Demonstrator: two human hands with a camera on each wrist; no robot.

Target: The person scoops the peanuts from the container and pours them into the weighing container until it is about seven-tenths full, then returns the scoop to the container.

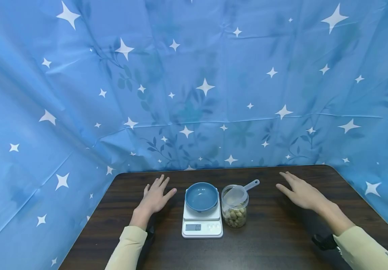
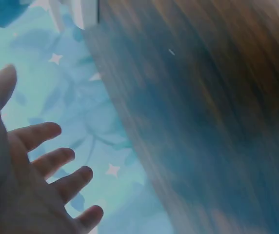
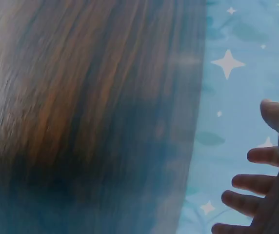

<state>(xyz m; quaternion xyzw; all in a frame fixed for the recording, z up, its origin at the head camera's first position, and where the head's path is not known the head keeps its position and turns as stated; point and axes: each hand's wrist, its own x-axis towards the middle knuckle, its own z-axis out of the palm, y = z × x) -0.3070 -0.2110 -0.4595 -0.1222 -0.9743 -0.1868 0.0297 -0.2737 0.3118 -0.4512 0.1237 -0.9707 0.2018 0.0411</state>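
A white kitchen scale [image 1: 202, 233] sits near the middle of the counter [image 1: 261, 243], and its small grey display [image 1: 193, 227] shows digits that look like 0.0. The markings around the scale's buttons [image 1: 213, 227] are too small to read. A blue bowl [image 1: 201, 197] stands upright on the scale's far part. Just right of the scale stands a clear jar [image 1: 225, 210], partly filled with small, pale, rounded pieces [image 1: 235, 217]. A scoop [image 1: 251, 184] is at the jar's mouth, its grey handle pointing far and right.

The left hand [image 1: 153, 199] is left of the scale, nearest the bowl, fingers and thumb spread wide. The right hand [image 1: 303, 192] is well right of the jar, also wide, fingers extended together and thumb apart. Dark lettering runs along the right sleeve [image 1: 366, 247], too small to make out. Beyond the counter hangs a blue curtain [image 1: 180, 101] printed with white stars and leaf sprays.
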